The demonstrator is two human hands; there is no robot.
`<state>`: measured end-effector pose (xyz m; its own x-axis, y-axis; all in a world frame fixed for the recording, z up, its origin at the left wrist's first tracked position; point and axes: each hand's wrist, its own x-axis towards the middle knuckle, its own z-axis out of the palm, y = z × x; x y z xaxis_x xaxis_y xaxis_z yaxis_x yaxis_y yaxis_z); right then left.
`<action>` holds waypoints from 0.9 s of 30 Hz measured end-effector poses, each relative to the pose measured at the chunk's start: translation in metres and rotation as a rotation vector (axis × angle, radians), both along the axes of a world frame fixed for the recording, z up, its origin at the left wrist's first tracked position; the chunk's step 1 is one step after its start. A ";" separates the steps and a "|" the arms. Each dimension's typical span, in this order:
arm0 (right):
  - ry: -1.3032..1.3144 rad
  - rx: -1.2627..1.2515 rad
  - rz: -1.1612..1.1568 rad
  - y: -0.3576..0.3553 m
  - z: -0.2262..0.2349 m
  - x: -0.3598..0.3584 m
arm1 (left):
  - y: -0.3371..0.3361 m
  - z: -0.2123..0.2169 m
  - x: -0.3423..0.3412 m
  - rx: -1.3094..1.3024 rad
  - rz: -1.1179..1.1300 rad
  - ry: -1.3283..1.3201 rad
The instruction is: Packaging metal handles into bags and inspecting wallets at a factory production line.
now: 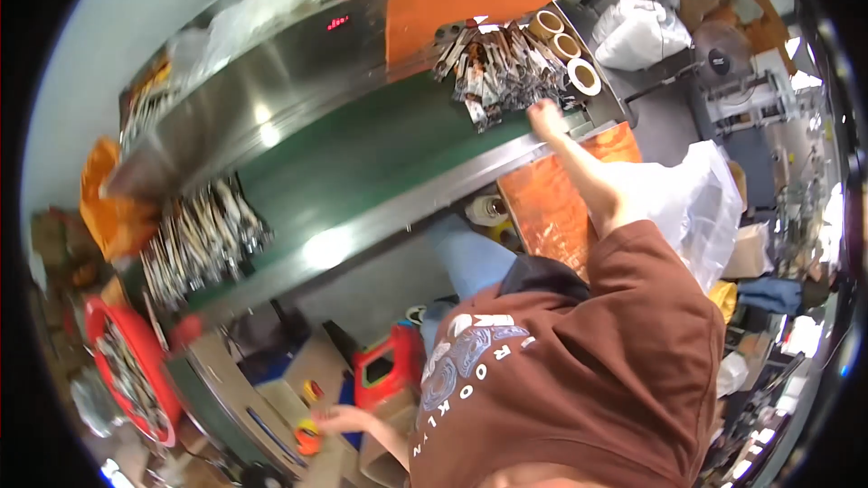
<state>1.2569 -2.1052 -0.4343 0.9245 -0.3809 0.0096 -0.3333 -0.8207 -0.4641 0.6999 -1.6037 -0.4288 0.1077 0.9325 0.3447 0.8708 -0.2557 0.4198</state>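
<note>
My right hand [545, 117] reaches over the metal front edge of a green conveyor belt [362, 149], its fingers curled at the near side of a heap of slim, clear-wrapped packets [502, 68]. Whatever it pinches is too small to make out. Low on the left, my left hand [342, 419] is closed beside open cardboard boxes. An orange-and-yellow tool [308, 438] shows at its fingers; its exact kind is unclear. Another row of slim packets [203, 235] lies on the belt's left end.
Three tape rolls [583, 78] stand beside the heap. An orange board [551, 208] adjoins the belt, near a white plastic bag [701, 208]. A red basin [131, 370] with packets sits at the left; a red bin [389, 369] stands below the belt. Cardboard boxes [235, 389] crowd the lower left.
</note>
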 end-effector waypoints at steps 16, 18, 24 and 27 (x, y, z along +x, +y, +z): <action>0.482 -0.170 -0.170 -0.103 -0.045 0.173 | -0.307 -0.103 0.719 -0.534 -1.446 0.322; 0.621 -0.030 -0.006 -0.109 -0.035 0.188 | -0.330 -0.096 0.732 -0.485 -1.415 0.448; 0.608 0.415 -0.046 -0.118 -0.045 0.203 | -0.390 -0.090 0.753 -1.070 -1.244 0.951; 0.550 0.150 -0.153 -0.105 -0.055 0.195 | -0.414 -0.098 0.756 -1.565 -0.997 0.699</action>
